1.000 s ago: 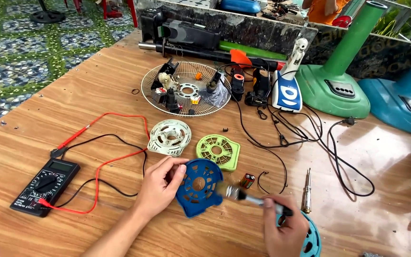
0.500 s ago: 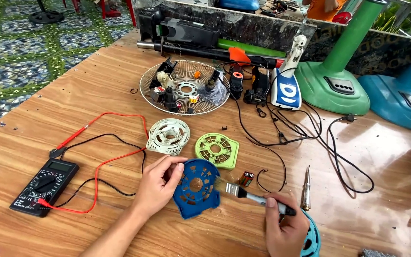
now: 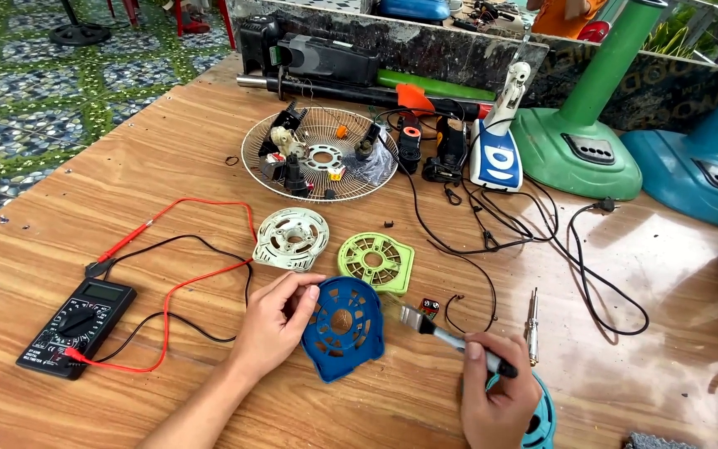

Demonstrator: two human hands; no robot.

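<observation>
Two grips closed: left hand (image 3: 272, 328) pinching slotted round blue plastic cover (image 3: 344, 327) on wooden worktop (image 3: 168, 158), right hand (image 3: 496, 395) at four o'clock clasping small bristled brush (image 3: 438, 331).

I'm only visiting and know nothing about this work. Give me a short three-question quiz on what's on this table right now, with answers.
1. True or false: the left hand holds the blue cover.
2. Which tool is in the right hand? A) screwdriver B) small brush C) pliers
3. Fill in: the meter with red and black leads lies to the ____ of the blue cover.

Key:
1. True; it grips the cover's left edge.
2. B; the small brush has its bristles by the cover, while the screwdriver lies untouched on the table.
3. Left.
</observation>
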